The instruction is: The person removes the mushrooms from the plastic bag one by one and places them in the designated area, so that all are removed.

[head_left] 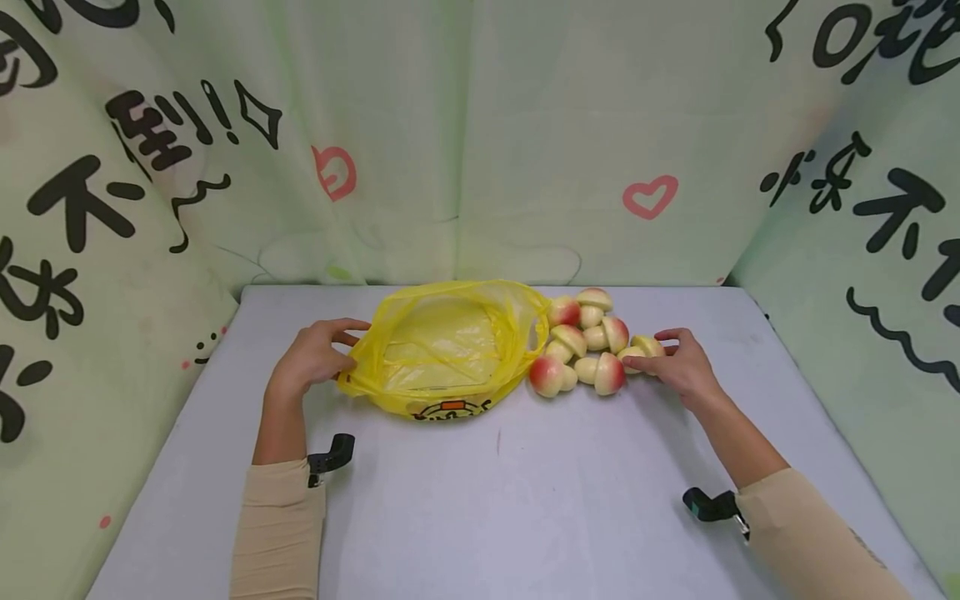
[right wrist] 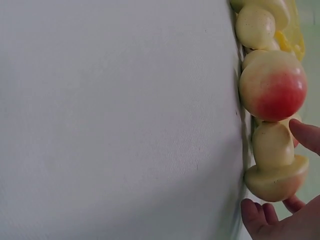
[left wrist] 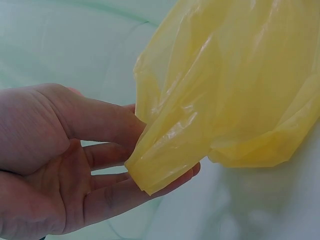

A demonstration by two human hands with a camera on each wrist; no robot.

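Note:
A yellow plastic bag (head_left: 442, 350) lies spread on the white table, its mouth facing up and black print on its front. At its left end my left hand (head_left: 311, 358) holds a loose fold between thumb and fingers. The same fold (left wrist: 170, 155) covers some fingertips in the left wrist view. Right of the bag sit several toy mushrooms (head_left: 600, 371) with cream stems and red-tinged caps. My right hand (head_left: 686, 367) reaches around the rightmost mushroom (head_left: 647, 348), thumb and fingers spread about it. In the right wrist view a small gap shows between some fingers and this mushroom (right wrist: 274, 180).
The white table (head_left: 517, 517) runs up to a pale green printed curtain (head_left: 525, 150) at the back, with similar curtains on both sides. A black mount (head_left: 333, 454) is on the left sleeve and another black mount (head_left: 712, 504) on the right one.

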